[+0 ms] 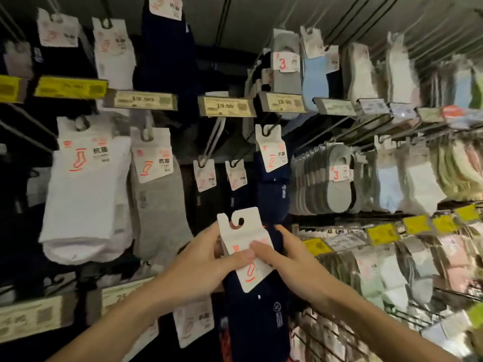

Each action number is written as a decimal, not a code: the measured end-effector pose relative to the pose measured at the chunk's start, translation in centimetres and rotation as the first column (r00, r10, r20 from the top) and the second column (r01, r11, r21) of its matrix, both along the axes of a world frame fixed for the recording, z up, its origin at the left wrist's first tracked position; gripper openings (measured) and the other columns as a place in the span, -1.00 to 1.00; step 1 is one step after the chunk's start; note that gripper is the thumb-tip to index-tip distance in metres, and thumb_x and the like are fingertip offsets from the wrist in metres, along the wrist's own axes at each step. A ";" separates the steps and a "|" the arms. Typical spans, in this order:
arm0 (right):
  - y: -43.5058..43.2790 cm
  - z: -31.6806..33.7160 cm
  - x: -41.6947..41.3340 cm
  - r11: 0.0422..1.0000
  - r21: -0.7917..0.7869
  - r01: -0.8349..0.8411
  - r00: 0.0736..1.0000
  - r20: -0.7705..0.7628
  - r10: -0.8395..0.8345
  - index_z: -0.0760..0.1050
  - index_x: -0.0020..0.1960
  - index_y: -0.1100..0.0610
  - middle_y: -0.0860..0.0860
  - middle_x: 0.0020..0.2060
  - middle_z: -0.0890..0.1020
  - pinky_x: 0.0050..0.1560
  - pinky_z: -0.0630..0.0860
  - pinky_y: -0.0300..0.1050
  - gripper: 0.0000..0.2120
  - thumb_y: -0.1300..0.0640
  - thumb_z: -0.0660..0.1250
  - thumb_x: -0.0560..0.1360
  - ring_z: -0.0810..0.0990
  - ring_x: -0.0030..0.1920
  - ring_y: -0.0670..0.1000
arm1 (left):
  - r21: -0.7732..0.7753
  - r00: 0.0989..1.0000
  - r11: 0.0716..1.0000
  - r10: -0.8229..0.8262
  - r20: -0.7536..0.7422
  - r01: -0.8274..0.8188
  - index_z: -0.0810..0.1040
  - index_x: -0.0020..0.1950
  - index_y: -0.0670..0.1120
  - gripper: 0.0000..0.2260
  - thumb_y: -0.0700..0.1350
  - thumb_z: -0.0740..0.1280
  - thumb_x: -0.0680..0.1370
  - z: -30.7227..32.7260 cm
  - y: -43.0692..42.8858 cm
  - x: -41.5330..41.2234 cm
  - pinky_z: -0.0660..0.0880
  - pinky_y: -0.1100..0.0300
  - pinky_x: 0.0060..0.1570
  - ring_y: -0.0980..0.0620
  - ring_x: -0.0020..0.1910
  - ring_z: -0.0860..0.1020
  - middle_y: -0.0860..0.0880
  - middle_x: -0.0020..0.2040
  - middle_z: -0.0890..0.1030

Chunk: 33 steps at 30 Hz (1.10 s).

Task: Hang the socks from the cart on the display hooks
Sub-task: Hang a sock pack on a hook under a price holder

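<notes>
A pack of navy socks [257, 317] with a white card header [241, 231] is held upright in front of the display wall. My left hand [201, 265] grips the card's left side, thumb pressed on its front. My right hand [287, 262] pinches the card's right side, fingers curled behind the pack. The card's hook hole points up, below a hanging navy sock pack [273, 189] and two dark packs on a metal display hook [215, 138].
White socks [83, 194] and grey socks [156, 202] hang at the left. Rows of grey, blue and green low socks [339, 178] fill the right racks. Price tags [226, 106] line the hook ends. More packs hang below my wrists.
</notes>
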State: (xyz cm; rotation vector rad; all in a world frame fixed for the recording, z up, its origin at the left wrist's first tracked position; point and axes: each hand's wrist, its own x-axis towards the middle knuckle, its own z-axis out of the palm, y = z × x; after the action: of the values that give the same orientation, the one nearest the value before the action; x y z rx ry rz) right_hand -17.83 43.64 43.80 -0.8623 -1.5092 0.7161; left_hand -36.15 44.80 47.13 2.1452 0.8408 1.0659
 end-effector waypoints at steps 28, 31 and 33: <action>9.4 15.5 11.5 0.871 0.481 0.097 0.987 0.066 -0.146 0.38 0.43 -0.01 -0.15 0.10 0.61 -0.03 0.60 -0.27 -0.60 0.06 0.33 0.61 0.65 0.00 -0.22 | 0.484 0.932 0.799 0.276 0.235 -0.358 -0.06 0.52 0.42 -0.25 0.03 0.37 0.55 15.3 8.0 14.5 0.53 0.01 0.23 0.01 0.29 0.53 0.07 0.41 0.45; 10.2 16.0 11.6 0.868 0.483 0.115 0.985 0.058 -0.163 0.39 0.43 -0.02 -0.15 0.15 0.60 0.01 0.59 -0.29 -0.60 0.02 0.33 0.61 0.63 0.04 -0.24 | 0.529 0.908 0.738 0.347 0.235 -0.419 -0.05 0.58 0.30 -0.27 0.00 0.35 0.60 15.8 8.5 14.8 0.25 0.28 0.27 0.03 0.46 0.32 0.01 0.55 0.25; 10.7 16.4 11.6 0.874 0.471 0.118 0.987 0.043 -0.157 0.40 0.43 -0.01 -0.16 0.12 0.60 -0.04 0.59 -0.32 -0.60 0.03 0.34 0.61 0.64 0.00 -0.26 | 0.556 0.886 0.692 0.394 0.243 -0.460 -0.05 0.60 0.26 -0.28 0.00 0.34 0.61 15.9 8.9 14.9 0.24 0.46 0.11 0.06 0.39 0.36 -0.01 0.54 0.24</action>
State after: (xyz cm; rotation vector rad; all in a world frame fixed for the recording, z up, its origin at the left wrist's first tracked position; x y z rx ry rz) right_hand -6.27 54.31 60.22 -0.6223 -1.5826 0.1923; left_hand -21.27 53.73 63.00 2.4178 1.0967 1.8915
